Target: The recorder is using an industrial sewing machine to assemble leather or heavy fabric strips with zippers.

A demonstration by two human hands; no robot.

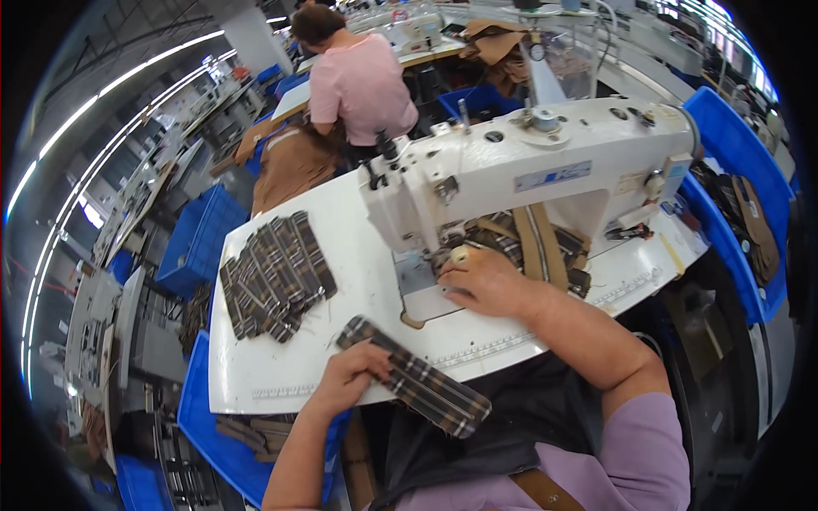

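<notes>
My left hand (349, 372) is closed on one end of a plaid fabric strip (439, 393) in brown, black and white. The strip slants over the table's front edge toward my lap. At the needle area of a white sewing machine (545, 153) is my right hand (487, 283), its fingers bent and close together by the presser foot. What those fingers hold, if anything, cannot be made out. A small yellowish piece (460, 254) shows at the fingertips. Behind that hand, under the machine arm, lie tan strips (538, 243) and more plaid cloth.
A pile of plaid strips (277, 277) lies on the left of the white table (358, 255). Blue bins stand at the lower left (200, 409) and at the right (724, 247), with cloth in them. Beyond the table, a person in pink (362, 89) faces away, beside brown cloth (298, 166).
</notes>
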